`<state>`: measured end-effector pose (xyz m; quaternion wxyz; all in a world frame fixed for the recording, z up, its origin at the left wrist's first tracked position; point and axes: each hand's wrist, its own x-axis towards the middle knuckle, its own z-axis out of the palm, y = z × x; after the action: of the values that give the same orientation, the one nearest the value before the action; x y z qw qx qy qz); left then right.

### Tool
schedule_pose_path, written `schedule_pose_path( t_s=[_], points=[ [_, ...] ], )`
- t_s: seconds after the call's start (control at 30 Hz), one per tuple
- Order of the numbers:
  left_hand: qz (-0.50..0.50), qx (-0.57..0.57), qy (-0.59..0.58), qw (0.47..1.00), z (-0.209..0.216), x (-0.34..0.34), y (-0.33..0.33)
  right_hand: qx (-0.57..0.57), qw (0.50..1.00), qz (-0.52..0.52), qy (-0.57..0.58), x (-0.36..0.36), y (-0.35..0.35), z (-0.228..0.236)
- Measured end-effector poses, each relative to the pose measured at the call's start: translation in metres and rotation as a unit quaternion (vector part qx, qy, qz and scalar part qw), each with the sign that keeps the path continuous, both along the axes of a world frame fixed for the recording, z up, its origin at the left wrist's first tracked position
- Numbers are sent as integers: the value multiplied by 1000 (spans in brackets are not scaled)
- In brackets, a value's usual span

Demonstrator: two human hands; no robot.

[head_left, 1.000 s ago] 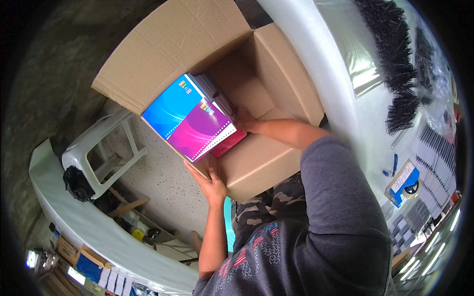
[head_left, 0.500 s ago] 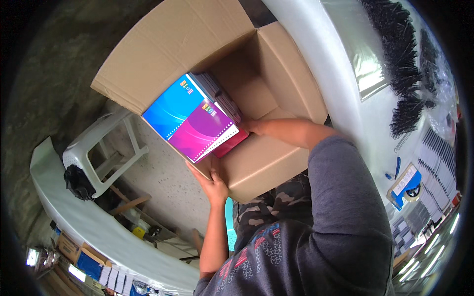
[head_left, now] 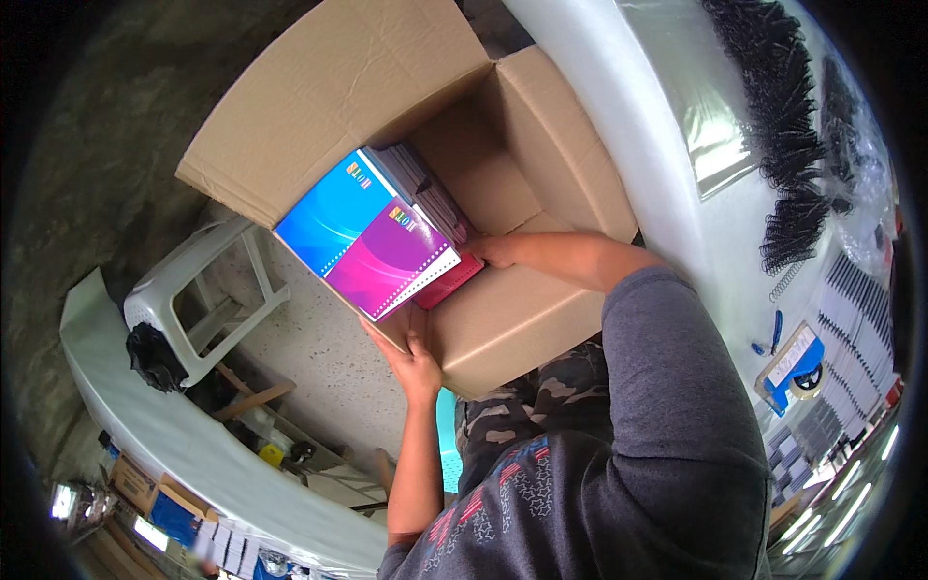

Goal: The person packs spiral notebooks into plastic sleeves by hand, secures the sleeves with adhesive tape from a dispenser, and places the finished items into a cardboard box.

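Note:
An open cardboard box (head_left: pixel 512 333) tilts in front of me, with stacked books inside its left part. A blue-covered book (head_left: pixel 333 208) and a purple and pink book (head_left: pixel 391 261) lie on top, both with punched holes along one edge. Under them a red cover (head_left: pixel 449 282) shows. My left hand (head_left: pixel 416 369) grips the box's near left edge, thumb on the inner side, other fingers partly hidden. Reaching into the box, my right hand (head_left: pixel 496 251) touches the right side of the stack near the red cover; its fingertips are hidden.
A white plastic stool (head_left: pixel 179 309) with a black bag (head_left: pixel 155 356) stands at left. On the right table (head_left: pixel 667 126) lie black spiral coils (head_left: pixel 773 126), blue-handled pliers (head_left: pixel 771 333), a tape dispenser (head_left: pixel 788 367) and stacks of bound books (head_left: pixel 855 338).
The box and its books have shifted slightly left, and both hands have moved a little with them. The holds look the same.

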<state>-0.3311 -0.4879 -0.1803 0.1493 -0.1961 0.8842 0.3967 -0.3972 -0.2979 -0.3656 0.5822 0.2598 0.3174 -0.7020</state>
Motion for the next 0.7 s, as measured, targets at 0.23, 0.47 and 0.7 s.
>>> schedule_pose_path(
  t_s=[0.23, 0.47, 0.7],
  points=[
    [15, 16, 41, 999, -4, -3, 2, 48, 998, -17, -30, -10, 3, 8],
    [-3, 1, 17, 1000, -3, -6, -2, 1, 1000, -20, -12, -13, 2, 7],
    [9, 24, 16, 1000, -3, -6, -1, -42, 999, -24, 13, -16, 5, 10]
  ],
)
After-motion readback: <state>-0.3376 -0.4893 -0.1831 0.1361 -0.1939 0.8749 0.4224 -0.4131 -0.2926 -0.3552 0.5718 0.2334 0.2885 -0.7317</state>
